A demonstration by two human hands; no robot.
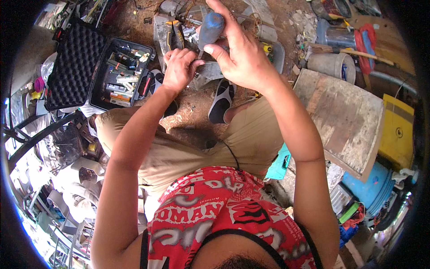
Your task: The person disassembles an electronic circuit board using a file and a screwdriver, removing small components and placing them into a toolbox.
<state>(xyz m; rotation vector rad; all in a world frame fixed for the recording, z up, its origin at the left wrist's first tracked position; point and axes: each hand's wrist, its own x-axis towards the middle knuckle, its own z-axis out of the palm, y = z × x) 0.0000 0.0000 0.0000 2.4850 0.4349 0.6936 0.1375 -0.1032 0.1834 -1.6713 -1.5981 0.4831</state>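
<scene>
My right hand (244, 56) has its index finger stretched out and its thumb bent around a bulky blue-grey handle, apparently a screwdriver (210, 31), with the thumb touching the handle's lower end. A thin shaft runs down from the handle toward my left hand (180, 67). That hand is closed, fingertips and thumb pinched together beside the shaft; what lies between them is hidden. Thin grey flat pieces (210, 71) lie beneath both hands. Just beyond my left hand are yellow-and-black pliers (174, 35), handles spread.
An opened black case (96, 92) with a foam-lined lid (74, 67) holds several small block-like parts at left. At right lie a worn wooden board (342, 116), a pale bucket (327, 67) and a yellow panel (398, 134). A grey tray (279, 58) sits behind my right wrist.
</scene>
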